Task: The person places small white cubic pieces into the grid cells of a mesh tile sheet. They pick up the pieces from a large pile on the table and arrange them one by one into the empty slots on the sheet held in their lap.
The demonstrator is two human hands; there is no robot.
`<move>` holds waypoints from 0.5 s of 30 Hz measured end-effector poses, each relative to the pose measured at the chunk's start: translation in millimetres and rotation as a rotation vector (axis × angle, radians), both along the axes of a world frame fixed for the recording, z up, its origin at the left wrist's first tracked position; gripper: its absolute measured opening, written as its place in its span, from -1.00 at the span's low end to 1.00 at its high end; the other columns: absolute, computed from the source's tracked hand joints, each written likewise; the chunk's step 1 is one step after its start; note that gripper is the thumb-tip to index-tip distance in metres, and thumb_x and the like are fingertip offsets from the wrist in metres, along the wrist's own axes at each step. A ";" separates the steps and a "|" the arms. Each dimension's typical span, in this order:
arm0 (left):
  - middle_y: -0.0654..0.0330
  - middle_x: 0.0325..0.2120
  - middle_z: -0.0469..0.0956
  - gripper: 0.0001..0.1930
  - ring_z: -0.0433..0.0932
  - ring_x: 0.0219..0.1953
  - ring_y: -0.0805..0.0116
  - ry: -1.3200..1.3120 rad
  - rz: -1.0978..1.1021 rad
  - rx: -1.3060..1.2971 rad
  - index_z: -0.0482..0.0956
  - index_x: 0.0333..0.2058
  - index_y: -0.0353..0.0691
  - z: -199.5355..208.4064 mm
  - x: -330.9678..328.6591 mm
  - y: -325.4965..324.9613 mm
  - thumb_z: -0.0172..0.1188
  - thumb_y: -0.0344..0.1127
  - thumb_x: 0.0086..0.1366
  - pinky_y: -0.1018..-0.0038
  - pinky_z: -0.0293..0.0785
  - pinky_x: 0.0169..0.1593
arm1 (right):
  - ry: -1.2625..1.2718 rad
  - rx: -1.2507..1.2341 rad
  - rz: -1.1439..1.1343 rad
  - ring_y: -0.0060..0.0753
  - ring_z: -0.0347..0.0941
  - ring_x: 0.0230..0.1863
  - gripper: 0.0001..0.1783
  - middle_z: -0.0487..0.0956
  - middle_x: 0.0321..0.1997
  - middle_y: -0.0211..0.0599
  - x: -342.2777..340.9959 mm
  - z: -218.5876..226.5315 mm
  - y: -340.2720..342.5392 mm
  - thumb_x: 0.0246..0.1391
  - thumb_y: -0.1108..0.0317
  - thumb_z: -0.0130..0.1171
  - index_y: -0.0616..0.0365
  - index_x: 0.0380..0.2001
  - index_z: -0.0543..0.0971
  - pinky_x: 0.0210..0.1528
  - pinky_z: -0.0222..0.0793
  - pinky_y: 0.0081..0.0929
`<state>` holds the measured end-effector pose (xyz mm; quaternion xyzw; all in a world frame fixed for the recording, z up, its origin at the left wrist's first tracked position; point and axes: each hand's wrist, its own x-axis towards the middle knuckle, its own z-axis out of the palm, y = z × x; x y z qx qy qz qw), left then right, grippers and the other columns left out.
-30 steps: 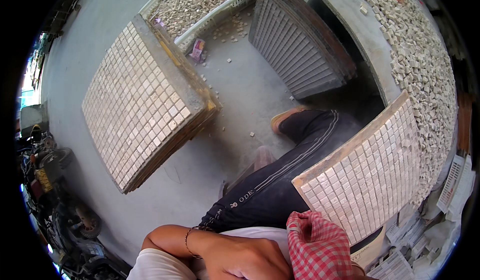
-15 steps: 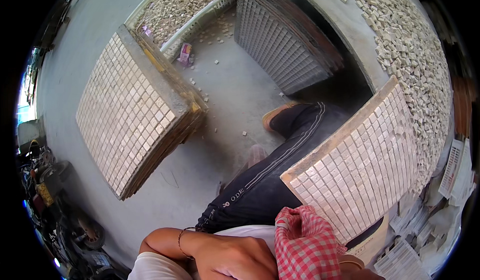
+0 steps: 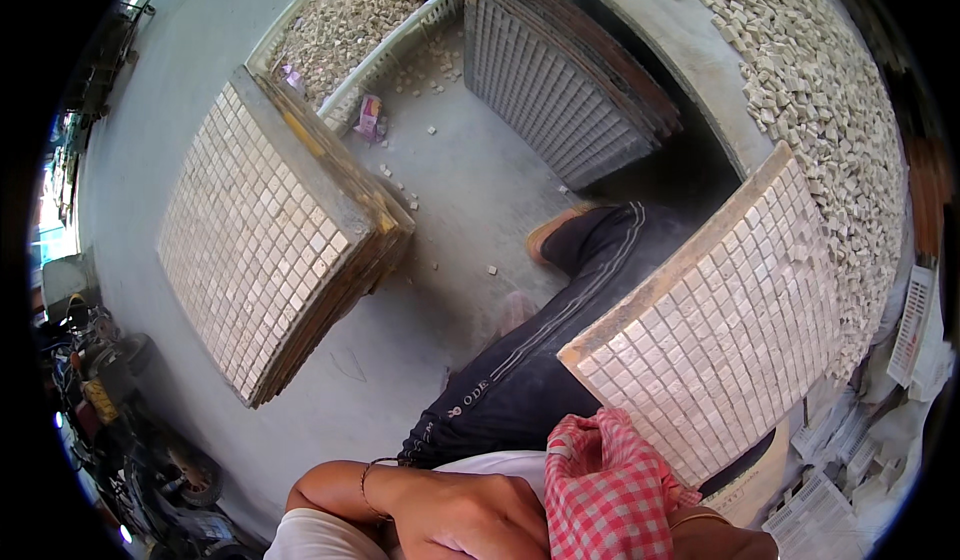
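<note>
Where tiles lie, stacked boards (image 3: pixel 270 250).

Head view shifted over the last second; scene content drifts up and left in frame.

- Stack of mosaic tile boards (image 3: pixel 275 250) on the floor: sits slightly higher and more leftward than before.
- Leaning grey mesh sheets (image 3: pixel 565 85): moved toward the top edge; the ball beyond them is now cut by the rim.
- Mosaic sheet (image 3: pixel 725 320) on the lap: occupies more of the right side, near corner closer to centre.
- Checked red cloth (image 3: pixel 600 490): more of it showing, risen from the lower edge.
- Left hand (image 3: pixel 465 515): more of its back is in view, beside the cloth.
- Foot in sandal (image 3: pixel 550 232): shifted slightly left.
</note>
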<state>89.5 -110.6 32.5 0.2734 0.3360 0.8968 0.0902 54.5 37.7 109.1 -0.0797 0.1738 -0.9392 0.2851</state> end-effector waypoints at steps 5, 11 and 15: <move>0.06 -0.62 0.46 -0.73 0.46 -0.57 0.22 -0.362 0.191 -0.152 0.50 -0.44 -0.45 -15.0 4.1 -9.2 0.09 -0.29 0.28 0.42 0.26 -0.48 | -0.287 0.470 0.341 -0.25 0.54 -0.17 -0.72 0.57 -0.18 0.04 -47.9 5.6 36.6 0.01 0.51 0.11 0.31 -0.16 0.44 -0.07 0.41 -0.42; 0.25 -0.43 0.56 -0.68 0.43 -0.37 0.59 -0.748 0.257 -0.258 0.57 -0.25 -0.44 -45.3 29.8 -14.3 0.12 -0.20 0.29 0.58 0.35 -0.31 | -0.458 0.422 0.274 -0.33 0.40 0.07 -0.49 0.43 0.07 -0.05 -51.6 -51.6 30.6 0.01 0.66 -0.08 0.42 0.10 0.23 0.16 0.27 -0.31; 0.29 -0.41 0.54 -0.66 0.41 -0.35 0.60 -0.771 0.258 -0.305 0.58 -0.23 -0.42 -39.1 35.1 -13.6 0.13 -0.18 0.29 0.60 0.35 -0.28 | -0.443 0.371 0.279 -0.33 0.38 0.08 -0.51 0.43 0.06 -0.08 -49.5 -50.9 34.7 0.03 0.65 -0.11 0.42 0.10 0.23 0.16 0.27 -0.33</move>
